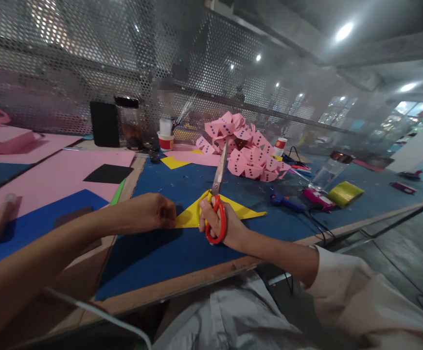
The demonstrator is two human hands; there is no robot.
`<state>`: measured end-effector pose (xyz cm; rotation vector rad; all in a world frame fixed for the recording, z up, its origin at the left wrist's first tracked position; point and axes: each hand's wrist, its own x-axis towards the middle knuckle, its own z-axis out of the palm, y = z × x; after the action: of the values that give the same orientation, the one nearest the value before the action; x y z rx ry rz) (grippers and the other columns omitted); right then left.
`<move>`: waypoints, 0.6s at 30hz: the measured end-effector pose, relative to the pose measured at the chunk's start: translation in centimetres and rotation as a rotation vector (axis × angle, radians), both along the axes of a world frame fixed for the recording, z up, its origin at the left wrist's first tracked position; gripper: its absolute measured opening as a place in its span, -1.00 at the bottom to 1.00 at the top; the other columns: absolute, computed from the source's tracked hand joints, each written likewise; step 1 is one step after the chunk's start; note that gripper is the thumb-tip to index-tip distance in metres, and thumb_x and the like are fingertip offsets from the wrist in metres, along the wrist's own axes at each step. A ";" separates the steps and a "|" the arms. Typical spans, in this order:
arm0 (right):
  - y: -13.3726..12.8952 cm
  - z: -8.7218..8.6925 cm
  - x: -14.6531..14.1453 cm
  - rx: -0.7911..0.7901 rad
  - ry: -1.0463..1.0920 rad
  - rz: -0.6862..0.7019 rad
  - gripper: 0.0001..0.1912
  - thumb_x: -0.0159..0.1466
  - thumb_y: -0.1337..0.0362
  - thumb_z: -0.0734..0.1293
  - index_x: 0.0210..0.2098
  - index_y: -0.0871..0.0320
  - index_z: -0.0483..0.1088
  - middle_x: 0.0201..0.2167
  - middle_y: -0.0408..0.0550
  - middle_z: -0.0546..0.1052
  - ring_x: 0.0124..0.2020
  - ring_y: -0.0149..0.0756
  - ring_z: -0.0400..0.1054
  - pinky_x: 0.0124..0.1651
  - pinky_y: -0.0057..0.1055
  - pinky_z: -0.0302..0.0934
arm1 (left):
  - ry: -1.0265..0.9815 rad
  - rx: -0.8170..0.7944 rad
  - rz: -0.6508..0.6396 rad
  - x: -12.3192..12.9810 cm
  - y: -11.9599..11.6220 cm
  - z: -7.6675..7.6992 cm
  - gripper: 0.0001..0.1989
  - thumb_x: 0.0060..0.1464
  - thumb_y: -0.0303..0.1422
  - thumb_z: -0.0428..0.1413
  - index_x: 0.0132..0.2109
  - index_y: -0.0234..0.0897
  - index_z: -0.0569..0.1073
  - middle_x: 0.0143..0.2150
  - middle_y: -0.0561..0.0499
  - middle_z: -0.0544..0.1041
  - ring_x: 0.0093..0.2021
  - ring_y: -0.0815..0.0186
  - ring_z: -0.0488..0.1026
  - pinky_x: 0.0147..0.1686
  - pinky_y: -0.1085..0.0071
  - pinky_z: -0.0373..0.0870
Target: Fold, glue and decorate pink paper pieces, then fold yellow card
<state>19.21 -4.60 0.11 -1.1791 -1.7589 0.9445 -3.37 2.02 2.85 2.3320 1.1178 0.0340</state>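
Note:
A yellow paper triangle (188,216) lies on the blue work mat (149,265) in front of me. My left hand (156,212) is closed at the triangle's left corner, thumb and fingers pinching its edge. In my right hand (231,227) is a pair of scissors (218,181) with red and yellow handles, held over the middle of the paper. Its blades are together and point away from me, toward a heap of folded pink paper pieces (258,160) with dark dots. The right hand hides part of the triangle.
Left are pink sheets (69,167), a blue sheet (51,214) and a black square (108,173). Along the back stand a dark jar (131,124) and a paper cup (166,141). To the right are a blue glue gun (286,201), yellow tape roll (345,193), clear bottle (330,172) and cords.

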 end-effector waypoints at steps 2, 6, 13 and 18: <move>0.0 0.3 -0.6 0.004 0.006 0.015 -0.38 0.42 -0.10 0.10 -0.59 0.18 0.32 -0.70 -0.19 0.32 -0.71 -0.50 0.21 -0.59 -0.53 0.14 | -0.002 0.007 -0.008 0.0 0.1 -0.1 -0.77 0.02 -0.18 0.12 -0.30 -0.20 0.57 -0.34 0.02 0.59 -0.33 0.24 0.46 -0.35 0.41 0.26; 0.2 0.6 -1.5 0.016 -0.002 0.056 -0.42 0.41 -0.10 0.14 -0.57 0.17 0.31 -0.70 -0.19 0.33 -0.69 -0.48 0.23 -0.57 -0.53 0.15 | 0.008 0.028 -0.029 0.2 -0.1 -0.2 -0.79 0.01 -0.21 0.11 -0.32 -0.22 0.56 -0.37 0.01 0.57 -0.36 0.24 0.44 -0.38 0.41 0.23; 0.3 0.0 -1.5 0.011 -0.025 0.005 -0.38 0.42 -0.12 0.09 -0.59 0.16 0.31 -0.70 -0.18 0.35 -0.70 -0.49 0.22 -0.55 -0.53 0.17 | 0.028 0.046 -0.012 0.2 -0.3 0.0 -0.79 0.02 -0.20 0.09 -0.33 -0.21 0.54 -0.38 0.02 0.57 -0.36 0.23 0.44 -0.41 0.40 0.18; 0.7 0.5 -2.2 0.041 -0.063 0.068 -0.41 0.42 -0.09 0.12 -0.59 0.15 0.28 -0.68 -0.18 0.37 -0.65 -0.45 0.29 -0.50 -0.51 0.21 | 0.037 0.060 -0.022 0.4 -0.4 0.0 -0.76 0.05 -0.18 0.07 -0.39 -0.24 0.49 -0.43 0.04 0.52 -0.42 0.27 0.38 -0.46 0.41 0.12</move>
<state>17.04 -3.86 0.66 -1.1406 -1.8697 0.9155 -2.99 1.67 2.87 2.4069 1.1227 0.0164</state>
